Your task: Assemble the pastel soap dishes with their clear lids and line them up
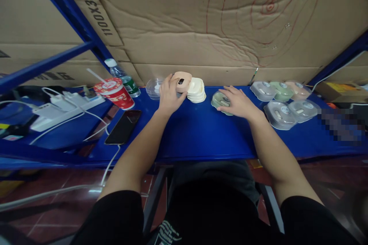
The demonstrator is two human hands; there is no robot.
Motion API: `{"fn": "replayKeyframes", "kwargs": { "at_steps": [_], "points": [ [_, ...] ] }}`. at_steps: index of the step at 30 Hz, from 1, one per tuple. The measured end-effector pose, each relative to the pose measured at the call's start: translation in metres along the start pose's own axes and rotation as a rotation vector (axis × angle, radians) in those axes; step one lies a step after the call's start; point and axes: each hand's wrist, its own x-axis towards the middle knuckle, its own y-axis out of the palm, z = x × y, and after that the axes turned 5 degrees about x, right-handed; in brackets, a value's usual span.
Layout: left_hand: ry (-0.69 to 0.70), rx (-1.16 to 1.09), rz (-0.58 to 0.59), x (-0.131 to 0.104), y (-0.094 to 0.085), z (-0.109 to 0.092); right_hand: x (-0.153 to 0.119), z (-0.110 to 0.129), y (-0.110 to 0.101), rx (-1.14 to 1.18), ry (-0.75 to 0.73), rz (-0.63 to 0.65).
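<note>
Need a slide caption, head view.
Left hand at a peach piece beside a cream stack; right hand at a green container on a blue table.

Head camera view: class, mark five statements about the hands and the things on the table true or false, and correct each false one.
1. The left hand is at a peach-coloured piece with a dark slot. True.
2. The right hand is at the red cup. False: it is at a green container; the red cup stands off to the left.
3. The cream-coloured stack lies between the two hands. True.
4. The phone stands upright against the bottle. False: the phone lies flat on the blue table.
5. Only two containers are grouped right of the right hand. False: there are five containers.
</note>
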Motion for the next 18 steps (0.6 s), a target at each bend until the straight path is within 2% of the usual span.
{"fn": "replayKeyframes", "kwargs": {
  "at_steps": [4,7,11,13,15,18],
  "points": [
    [0.046,-0.009,-0.002,0.000,-0.004,-0.012,0.000,-0.015,0.013,-0.089,0.122,0.071],
    [0.084,-0.015,0.007,-0.001,-0.005,-0.022,0.003,-0.017,0.017,-0.040,0.066,0.113],
    [0.164,-0.044,0.049,-0.002,-0.006,-0.034,0.008,-0.007,0.013,0.125,-0.036,0.094],
    [0.219,-0.067,0.075,-0.002,-0.008,-0.041,0.009,0.000,0.010,0.225,-0.076,0.032],
    [0.278,-0.097,0.098,-0.003,-0.009,-0.048,0.009,0.006,0.007,0.334,-0.097,-0.092],
    [0.347,-0.149,0.149,-0.006,-0.013,-0.058,0.007,0.015,0.008,0.536,-0.032,-0.272]
  ]
}}
